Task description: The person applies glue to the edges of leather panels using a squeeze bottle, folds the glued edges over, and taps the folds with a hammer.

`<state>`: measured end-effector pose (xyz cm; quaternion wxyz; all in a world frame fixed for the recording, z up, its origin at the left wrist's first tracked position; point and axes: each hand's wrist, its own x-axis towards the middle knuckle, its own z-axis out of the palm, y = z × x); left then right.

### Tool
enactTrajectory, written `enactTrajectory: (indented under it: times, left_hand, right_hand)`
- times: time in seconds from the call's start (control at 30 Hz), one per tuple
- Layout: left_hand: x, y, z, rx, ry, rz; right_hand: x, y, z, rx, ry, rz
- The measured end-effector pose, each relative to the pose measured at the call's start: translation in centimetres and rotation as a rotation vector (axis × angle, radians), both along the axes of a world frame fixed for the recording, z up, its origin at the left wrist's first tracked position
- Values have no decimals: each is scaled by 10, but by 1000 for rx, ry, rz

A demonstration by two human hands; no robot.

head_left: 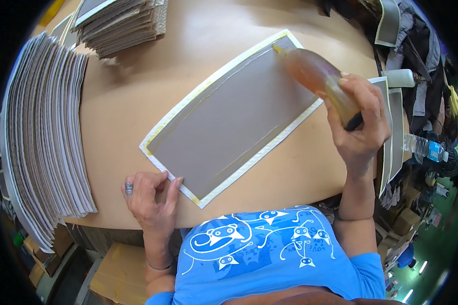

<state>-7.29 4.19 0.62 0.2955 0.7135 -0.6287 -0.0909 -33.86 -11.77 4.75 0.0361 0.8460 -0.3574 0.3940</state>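
Glue bottle at the grey board's far corner.
Right hand fingers grip the bottle; left hand lies open, pinning the board on the desk. Squeezing hard could flood the edge.

A workshop: tall stacks of cut boards crowd a brown worktable, cartons stored beneath.
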Motion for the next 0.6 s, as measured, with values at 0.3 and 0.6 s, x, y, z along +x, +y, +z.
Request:
enactTrajectory:
  times: [0.3, 0.6]
  left_hand:
    - [0, 2, -1, 2, 15, 28]
    - [2, 2, -5, -5, 35, 46]
  right_hand:
    - [-1, -3, -6, 9, -44, -16]
    - [41, 45, 6, 300, -27, 264]
